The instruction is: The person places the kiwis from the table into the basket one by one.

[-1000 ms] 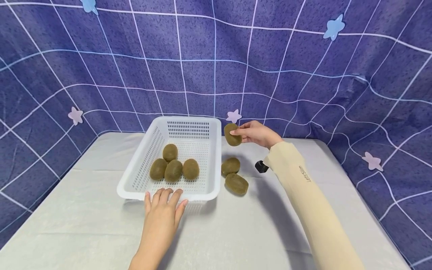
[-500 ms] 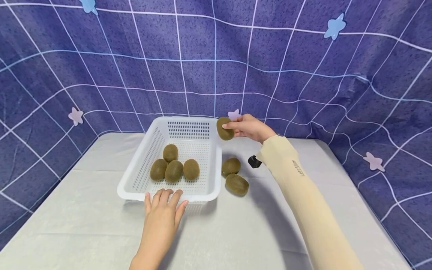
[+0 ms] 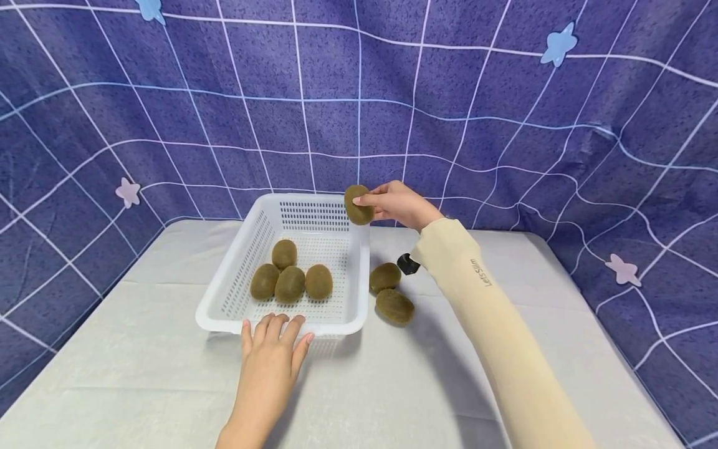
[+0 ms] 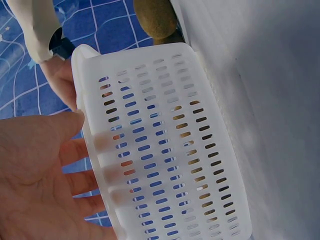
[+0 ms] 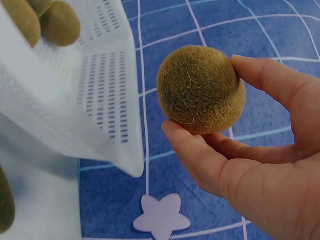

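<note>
Between thumb and fingers, my right hand pinches a brown, fuzzy kiwi in the air. In the head view this kiwi overlaps the far right corner of a white plastic basket with slotted walls. My left hand holds the basket's near rim. Its fingertips lie over the rim and show faintly through the wall in the left wrist view, with the thumb at the outer side. Inside the basket, several kiwis sit grouped toward the near left.
Two kiwis, one farther back and one nearer, lie on the pale tablecloth right of the basket. A black piece shows at the right wrist. Behind the table hangs a blue gridded curtain with star shapes.
My right hand has carried the kiwi left and slightly up, from beside the basket to its far right corner. The left hand and the other kiwis have stayed put.
</note>
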`<move>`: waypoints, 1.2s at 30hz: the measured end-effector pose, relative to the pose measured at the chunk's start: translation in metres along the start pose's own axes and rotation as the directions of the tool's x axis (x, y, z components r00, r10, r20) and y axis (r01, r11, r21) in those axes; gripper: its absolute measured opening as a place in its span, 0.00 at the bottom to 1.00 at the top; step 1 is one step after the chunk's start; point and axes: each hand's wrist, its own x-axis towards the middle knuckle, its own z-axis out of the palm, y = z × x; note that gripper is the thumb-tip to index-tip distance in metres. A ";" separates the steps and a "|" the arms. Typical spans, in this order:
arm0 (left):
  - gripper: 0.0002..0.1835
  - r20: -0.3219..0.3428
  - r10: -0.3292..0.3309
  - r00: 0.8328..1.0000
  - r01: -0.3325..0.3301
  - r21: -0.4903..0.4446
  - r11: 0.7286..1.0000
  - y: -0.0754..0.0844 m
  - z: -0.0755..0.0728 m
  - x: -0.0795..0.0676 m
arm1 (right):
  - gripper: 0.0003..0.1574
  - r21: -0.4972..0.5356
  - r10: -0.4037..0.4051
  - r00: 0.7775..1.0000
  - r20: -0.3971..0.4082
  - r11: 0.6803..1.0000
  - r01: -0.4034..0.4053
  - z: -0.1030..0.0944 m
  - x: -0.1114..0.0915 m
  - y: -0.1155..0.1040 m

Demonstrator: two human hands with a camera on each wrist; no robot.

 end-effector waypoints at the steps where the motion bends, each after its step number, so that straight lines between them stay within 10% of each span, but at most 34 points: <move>1: 0.18 0.000 0.000 1.000 0.000 0.001 1.000 0.000 0.000 0.000 | 0.22 0.000 -0.004 1.000 0.000 1.000 0.004 0.002 0.000 -0.002; 36: 0.18 -0.007 -0.007 1.000 0.007 0.021 1.000 0.001 0.000 0.001 | 0.28 0.135 0.027 0.993 -0.119 0.991 -0.011 0.083 0.046 -0.019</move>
